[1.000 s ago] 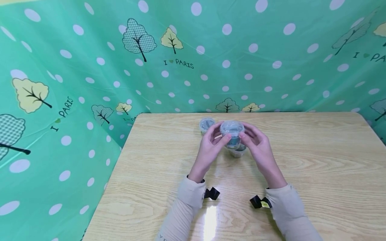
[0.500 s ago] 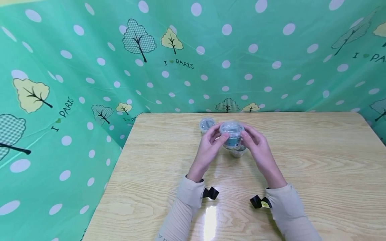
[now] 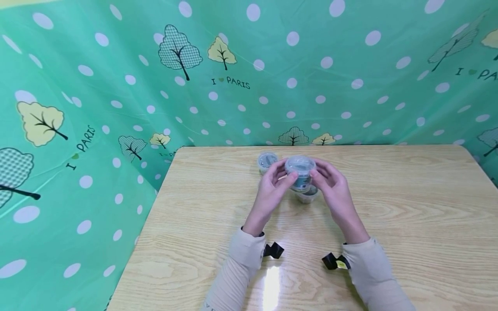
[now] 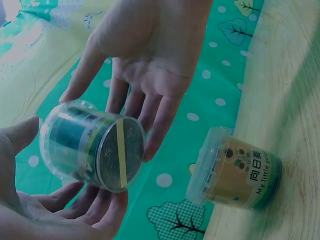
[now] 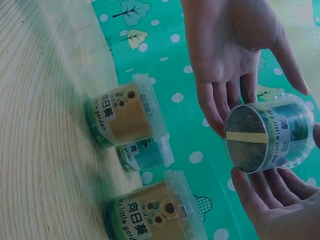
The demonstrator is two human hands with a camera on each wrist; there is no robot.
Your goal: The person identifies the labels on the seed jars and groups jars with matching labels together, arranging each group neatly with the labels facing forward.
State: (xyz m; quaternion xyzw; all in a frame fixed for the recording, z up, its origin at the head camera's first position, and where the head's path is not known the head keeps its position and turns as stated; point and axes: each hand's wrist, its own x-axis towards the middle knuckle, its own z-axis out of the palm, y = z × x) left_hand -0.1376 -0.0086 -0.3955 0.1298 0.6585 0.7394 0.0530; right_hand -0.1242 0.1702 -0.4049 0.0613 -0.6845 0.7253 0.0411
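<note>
Both hands hold up a clear lidded plastic tub (image 3: 300, 172) with a teal label above the table. My left hand (image 3: 268, 188) grips its left side, thumb in front and fingers around the side. From the right, my right hand (image 3: 337, 189) grips it likewise. A pale strip (image 4: 121, 152) crosses its dark round base. "My little garden" shows on its label in the right wrist view. Below it on the table stands another lidded tub (image 3: 307, 196), partly covered by the held one. A further tub (image 3: 267, 160) stands behind my left hand.
In the right wrist view, two orange-label sunflower tubs, a farther one (image 5: 122, 111) and a nearer one (image 5: 150, 212), stand with a teal-label tub (image 5: 145, 154) between them. Green dotted cloth (image 3: 249, 86) hangs behind the wooden table (image 3: 194, 224).
The held tub tipped slightly, showing more of its label half a second ago, then tipped back. Both hands keep their grip in nearly the same place. The standing tubs have not moved.
</note>
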